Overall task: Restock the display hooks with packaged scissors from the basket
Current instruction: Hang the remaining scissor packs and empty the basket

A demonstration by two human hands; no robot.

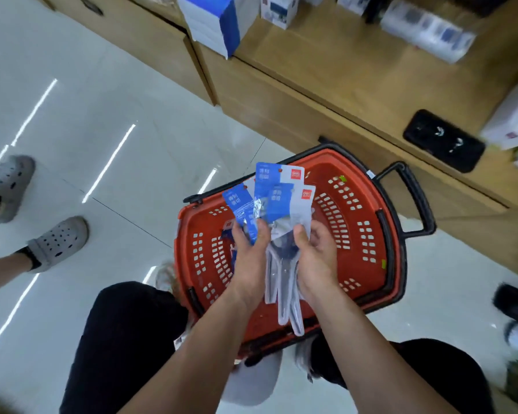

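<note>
- L hand (248,252): fingers (240,234) curl round the blue card ends of a fanned bunch of scissors packs (271,192), thumb pressed on the front. Centre of frame.
- R hand (316,253): fingers curl round the clear lower part of the same bunch, thumb on the front, just beside the L thumb. Both hands are gripping.
- Packs: several, w/ blue-and-white header cards and red logo squares pointing to the top of frame. Clear ends w/ dark-handled scissors hang down between the wrists toward the bottom.
- One more pack edge (228,227) shows just left of the L hand; can't tell if it's held or lying in the basket.
- Red basket (371,204) sits on the floor right under the hands, w/ slotted walls and a black rim. Its black handle (417,201) sticks out to the right, near the shelf unit.
- Black trousers (126,339) at bottom left and bottom right, basket between the knees.
- Wooden shelf unit (311,94) runs across the upper right; blue-white boxes (213,22) at top centre, a black case (443,140) on its ledge at right.
- White tiled floor (117,85) fills the left half; another person's grey clogs (59,239) at the left edge.
</note>
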